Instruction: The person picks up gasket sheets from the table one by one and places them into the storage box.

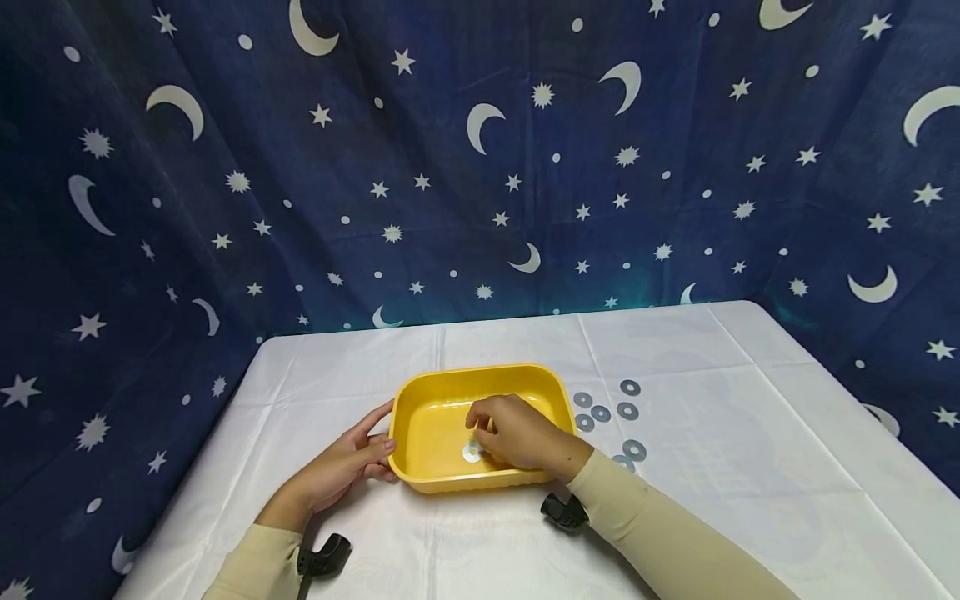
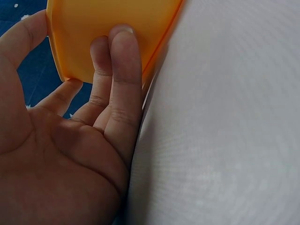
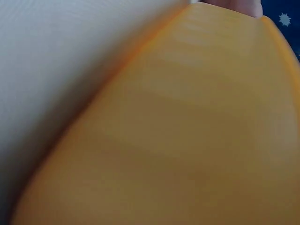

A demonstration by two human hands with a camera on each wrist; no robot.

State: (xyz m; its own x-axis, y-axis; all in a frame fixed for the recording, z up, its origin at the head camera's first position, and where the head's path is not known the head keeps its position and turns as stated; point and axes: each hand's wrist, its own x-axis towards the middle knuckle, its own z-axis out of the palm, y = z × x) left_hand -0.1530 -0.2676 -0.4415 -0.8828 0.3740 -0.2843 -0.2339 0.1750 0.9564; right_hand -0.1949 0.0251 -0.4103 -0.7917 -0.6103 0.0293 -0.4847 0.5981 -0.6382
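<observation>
A yellow plastic tray [image 1: 431,429] with rounded corners stands on the white-covered table. My left hand [image 1: 347,462] steadies its left end. In the left wrist view, thumb and fingertips of that left hand [image 2: 89,136] rest along the rim and outer wall. My right hand [image 1: 517,431] is inside the tray, its fingers loosely bent with a gap between thumb and forefinger. Just below those fingertips a shiny flat washer [image 1: 472,452] lies in the tray. In the right wrist view the tray's outer wall [image 3: 168,131] fills most of the picture and hides the right hand.
Several grey flat washers [image 1: 601,413] lie scattered on the white tablecloth [image 1: 750,483] right of the tray. Behind the table hangs a dark blue curtain [image 1: 450,167] with moons and stars. Black wrist mounts [image 1: 326,556] sit on both sleeves.
</observation>
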